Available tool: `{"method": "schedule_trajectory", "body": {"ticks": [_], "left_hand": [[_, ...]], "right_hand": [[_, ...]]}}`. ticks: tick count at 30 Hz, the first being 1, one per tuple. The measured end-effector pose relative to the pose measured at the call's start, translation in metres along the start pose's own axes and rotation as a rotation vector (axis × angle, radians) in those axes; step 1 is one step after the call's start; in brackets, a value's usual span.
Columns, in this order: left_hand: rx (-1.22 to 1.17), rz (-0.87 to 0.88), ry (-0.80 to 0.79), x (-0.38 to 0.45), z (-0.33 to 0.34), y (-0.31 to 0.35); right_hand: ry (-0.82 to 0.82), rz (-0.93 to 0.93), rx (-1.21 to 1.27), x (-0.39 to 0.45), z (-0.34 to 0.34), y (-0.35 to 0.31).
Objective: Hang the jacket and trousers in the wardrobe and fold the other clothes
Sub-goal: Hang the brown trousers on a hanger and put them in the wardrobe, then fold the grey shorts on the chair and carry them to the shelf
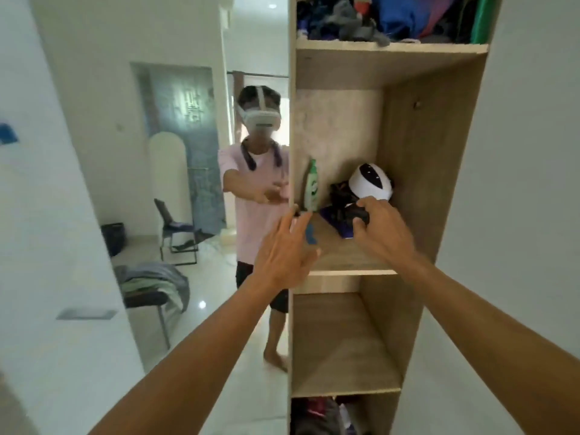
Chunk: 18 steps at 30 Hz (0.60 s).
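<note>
I see the open wooden wardrobe [433,171] filling my view, with its mirrored door [157,152] to the left reflecting clothes heaped on a chair [150,284]. My right hand [383,227] reaches onto the wardrobe's middle shelf, fingers curled around a dark bundle [345,199] beside a white helmet [370,183]. My left hand [285,255] hovers at the shelf's front-left edge, fingers spread, below a green bottle [311,186].

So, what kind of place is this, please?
Probably a bedroom at home: an open wooden wardrobe with clothes piled on its top shelf, a mirror beside it, and more clothes on a chair in the reflection.
</note>
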<state>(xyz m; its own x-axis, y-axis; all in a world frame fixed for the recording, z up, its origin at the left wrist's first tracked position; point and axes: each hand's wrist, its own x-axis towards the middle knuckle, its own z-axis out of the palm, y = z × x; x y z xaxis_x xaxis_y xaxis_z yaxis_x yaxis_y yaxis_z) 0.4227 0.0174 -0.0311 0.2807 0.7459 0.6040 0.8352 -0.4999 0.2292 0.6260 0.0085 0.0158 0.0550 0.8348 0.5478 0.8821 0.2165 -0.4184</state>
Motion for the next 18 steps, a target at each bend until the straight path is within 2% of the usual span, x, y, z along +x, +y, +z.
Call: {"method": "schedule_trajectory", "body": {"ticks": [5, 9, 12, 18], "left_hand": [[0.119, -0.42, -0.001, -0.17, -0.125, -0.08], [0.19, -0.634, 0.051, -0.321, -0.228, -0.117], [0.219, -0.859, 0.104, -0.44, -0.307, -0.116], [0.259, -1.236, 0.211, -0.649, -0.437, -0.091]], "right_hand": [[-0.307, -0.114, 0.279, -0.079, 0.066, -0.167], [-0.509, -0.219, 0.506, -0.187, 0.091, -0.294], [-0.674, -0.254, 0.642, -0.281, 0.107, -0.379], [-1.069, -0.346, 0.7, -0.432, 0.122, -0.52]]}}
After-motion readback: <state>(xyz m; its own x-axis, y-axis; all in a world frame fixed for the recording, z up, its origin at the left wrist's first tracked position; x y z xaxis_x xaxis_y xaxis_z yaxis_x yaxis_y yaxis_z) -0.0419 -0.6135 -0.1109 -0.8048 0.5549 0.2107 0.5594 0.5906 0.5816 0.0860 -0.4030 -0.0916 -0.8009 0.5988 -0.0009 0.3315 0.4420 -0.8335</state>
